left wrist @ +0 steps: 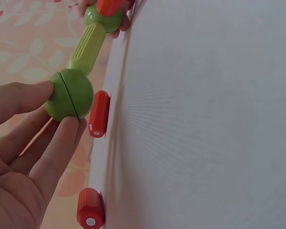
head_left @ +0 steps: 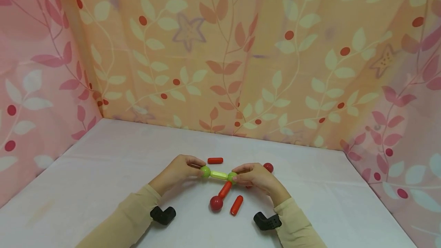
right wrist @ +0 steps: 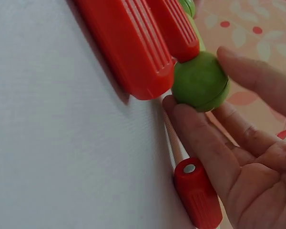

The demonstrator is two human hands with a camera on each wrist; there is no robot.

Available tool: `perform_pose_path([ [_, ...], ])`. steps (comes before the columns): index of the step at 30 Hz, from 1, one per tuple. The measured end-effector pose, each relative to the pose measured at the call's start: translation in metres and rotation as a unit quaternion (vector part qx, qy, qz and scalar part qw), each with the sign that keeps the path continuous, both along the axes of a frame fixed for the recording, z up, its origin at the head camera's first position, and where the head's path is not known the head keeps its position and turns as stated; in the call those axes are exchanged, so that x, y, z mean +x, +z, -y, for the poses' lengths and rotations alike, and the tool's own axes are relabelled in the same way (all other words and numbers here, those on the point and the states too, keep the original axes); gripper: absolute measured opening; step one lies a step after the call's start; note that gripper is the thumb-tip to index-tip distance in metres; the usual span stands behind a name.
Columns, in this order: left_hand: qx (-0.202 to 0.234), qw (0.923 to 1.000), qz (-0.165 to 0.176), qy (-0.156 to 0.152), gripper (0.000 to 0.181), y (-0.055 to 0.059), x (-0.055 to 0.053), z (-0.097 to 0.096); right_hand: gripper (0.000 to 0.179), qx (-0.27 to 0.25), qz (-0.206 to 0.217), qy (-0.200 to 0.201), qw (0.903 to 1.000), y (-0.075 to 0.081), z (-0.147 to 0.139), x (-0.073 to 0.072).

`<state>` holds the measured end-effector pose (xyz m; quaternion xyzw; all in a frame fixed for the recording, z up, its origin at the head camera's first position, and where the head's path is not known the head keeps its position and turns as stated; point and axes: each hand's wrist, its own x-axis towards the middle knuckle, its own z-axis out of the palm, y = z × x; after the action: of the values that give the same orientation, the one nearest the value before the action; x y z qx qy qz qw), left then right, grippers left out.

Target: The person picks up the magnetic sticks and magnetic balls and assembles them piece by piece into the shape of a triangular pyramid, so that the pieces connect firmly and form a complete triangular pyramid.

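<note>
My left hand pinches a green ball between thumb and fingers. A yellow-green magnetic rod links that ball to a second green ball, which my right hand holds in its fingertips. From the second ball a red rod runs toward the front, and its near end meets a red ball. In the right wrist view, the red rod touches the green ball. The fingers partly hide both green balls in the head view.
One loose red rod lies behind the joined pieces, another red rod in front. A second red ball sits behind the right hand, which partly covers one more red rod. Patterned cloth walls the white table.
</note>
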<state>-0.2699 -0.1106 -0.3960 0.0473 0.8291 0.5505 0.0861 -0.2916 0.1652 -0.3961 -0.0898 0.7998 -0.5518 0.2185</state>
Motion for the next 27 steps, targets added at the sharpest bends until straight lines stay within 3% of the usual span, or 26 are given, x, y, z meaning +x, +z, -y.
perform_pose_path([
  [9, 0.0, 1.0, 0.003, -0.007, 0.028, -0.001, 0.0, -0.001, 0.037, 0.03, -0.018, 0.036, 0.9987, 0.003, 0.003, 0.004],
  [17, -0.002, 1.0, 0.001, 0.003, 0.027, 0.0, -0.002, 0.002, 0.027, 0.079, -0.041, 0.047, 0.9949, 0.006, 0.017, -0.004],
  [27, -0.005, 0.9998, -0.011, -0.017, 0.029, -0.001, -0.001, 0.004, 0.024, 0.103, -0.045, 0.077, 0.9906, 0.006, 0.029, -0.01],
])
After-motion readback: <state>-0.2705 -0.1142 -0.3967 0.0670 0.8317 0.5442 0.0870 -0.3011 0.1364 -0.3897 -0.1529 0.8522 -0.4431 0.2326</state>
